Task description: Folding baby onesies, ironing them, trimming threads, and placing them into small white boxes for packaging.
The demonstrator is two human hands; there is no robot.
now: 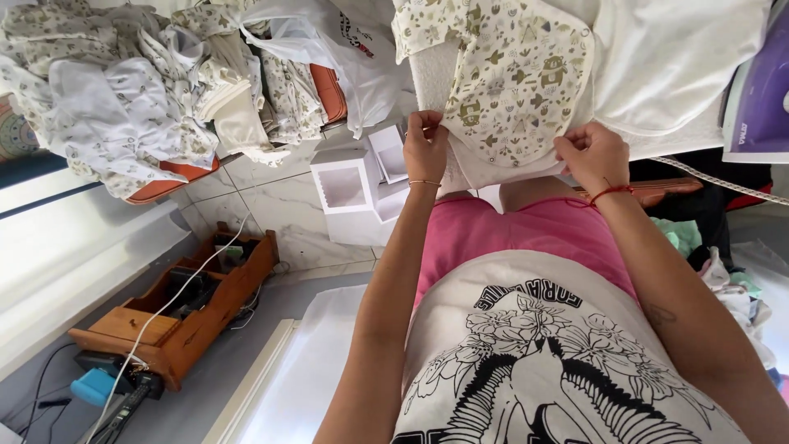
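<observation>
Cream printed cotton baby garment (514, 82) held at its lower edge.
Left hand (426, 146) and right hand (593, 154) each pinch it, grip clenched on cloth.

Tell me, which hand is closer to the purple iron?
The right hand. It pinches the patterned cloth on the side of the purple iron; the left hand grips the far edge.
</observation>
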